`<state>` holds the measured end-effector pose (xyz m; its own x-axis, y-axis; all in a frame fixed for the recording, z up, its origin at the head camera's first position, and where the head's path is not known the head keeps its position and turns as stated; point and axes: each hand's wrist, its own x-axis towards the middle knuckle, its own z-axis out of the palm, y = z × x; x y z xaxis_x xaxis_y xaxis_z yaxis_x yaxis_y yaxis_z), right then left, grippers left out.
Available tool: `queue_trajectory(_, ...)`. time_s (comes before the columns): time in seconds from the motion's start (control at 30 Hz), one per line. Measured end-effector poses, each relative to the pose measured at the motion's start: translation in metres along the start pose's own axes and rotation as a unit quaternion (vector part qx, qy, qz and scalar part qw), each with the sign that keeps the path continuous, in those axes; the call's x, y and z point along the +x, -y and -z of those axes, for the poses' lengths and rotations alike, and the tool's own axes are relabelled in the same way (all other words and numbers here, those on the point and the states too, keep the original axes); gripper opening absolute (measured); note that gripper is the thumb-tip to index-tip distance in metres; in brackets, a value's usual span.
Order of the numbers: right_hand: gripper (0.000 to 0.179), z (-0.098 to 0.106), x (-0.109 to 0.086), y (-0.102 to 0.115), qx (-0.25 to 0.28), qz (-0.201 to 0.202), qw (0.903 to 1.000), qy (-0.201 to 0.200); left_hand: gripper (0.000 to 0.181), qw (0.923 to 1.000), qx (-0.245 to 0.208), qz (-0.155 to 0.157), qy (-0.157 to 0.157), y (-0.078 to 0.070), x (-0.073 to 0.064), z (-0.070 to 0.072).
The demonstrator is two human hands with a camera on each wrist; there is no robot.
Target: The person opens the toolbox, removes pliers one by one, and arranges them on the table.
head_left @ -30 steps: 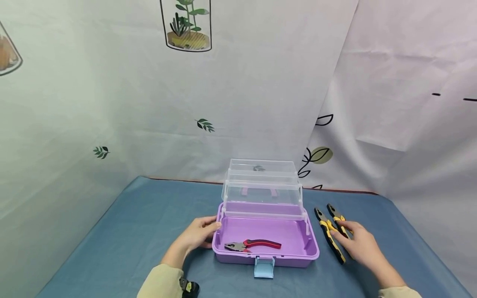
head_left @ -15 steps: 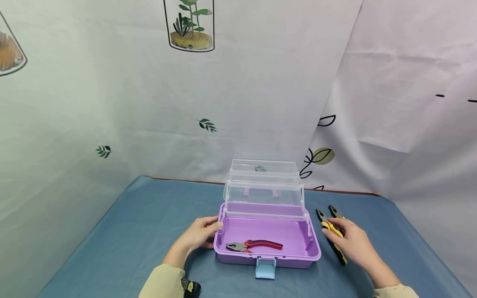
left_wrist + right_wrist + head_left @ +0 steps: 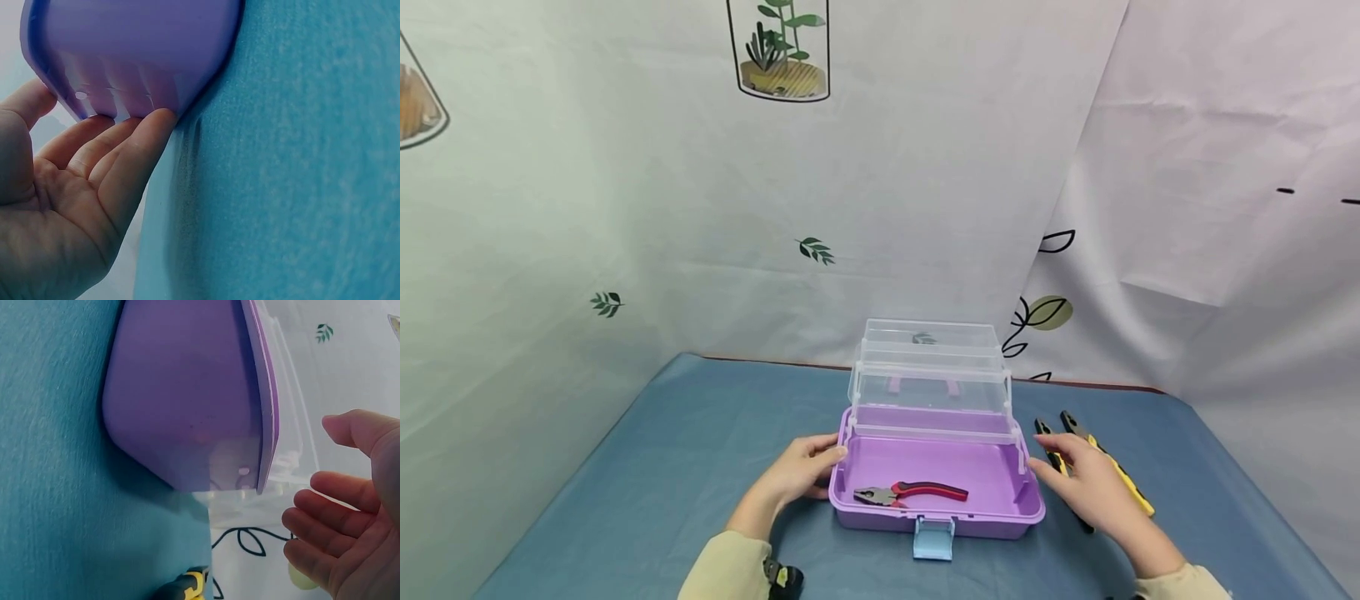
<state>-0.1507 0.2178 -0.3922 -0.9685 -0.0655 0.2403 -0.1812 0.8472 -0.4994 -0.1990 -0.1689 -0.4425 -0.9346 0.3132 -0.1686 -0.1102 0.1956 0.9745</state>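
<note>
A purple toolbox [image 3: 936, 527] stands on the blue cloth with its clear lid [image 3: 932, 358] raised at the back. Inside lie red-and-black pliers [image 3: 931, 492]. At the box's left end my left hand [image 3: 797, 471] holds the wall, thumb at the rim and fingers against the outer side, as the left wrist view [image 3: 94, 181] shows. My right hand [image 3: 1086, 483] hovers just off the right end, fingers spread and holding nothing. Yellow-and-black pliers [image 3: 1043, 429] lie partly hidden beneath it. A second yellow-and-black pair [image 3: 1112, 458] lies just to its right.
A light blue latch [image 3: 933, 540] hangs down at the box's front. White patterned fabric [image 3: 910, 167] rises behind and on both sides of the blue cloth [image 3: 737, 417].
My right hand has moved left, from over the two yellow-and-black pliers toward the box's right end. The left hand and the box stay where they were.
</note>
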Motion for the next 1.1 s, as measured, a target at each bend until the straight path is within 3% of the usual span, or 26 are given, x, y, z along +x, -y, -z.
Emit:
queue_trajectory(0.43, 0.045, -0.015, 0.002, 0.011, 0.049, 0.017, 0.9985, 0.018, 0.063, 0.9999, -0.001, 0.005, -0.011, 0.001, 0.001, 0.000)
queue_trajectory(0.73, 0.027, -0.021, 0.001, 0.016, 0.075, 0.056, 0.9954, -0.020, 0.063, 0.9999, 0.004, 0.006, -0.008, -0.002, -0.001, 0.000)
queue_trajectory(0.93, 0.031, -0.021, 0.003, 0.021, 0.084, 0.073, 0.9935, 0.026, 0.061, 0.9999, 0.007, 0.008, -0.011, -0.003, -0.001, -0.001)
queue_trajectory(1.1, 0.037, -0.022, 0.007, 0.024, 0.075, 0.112, 0.9887, 0.065, 0.060, 0.9999, 0.008, 0.007, -0.012, -0.003, 0.000, -0.002)
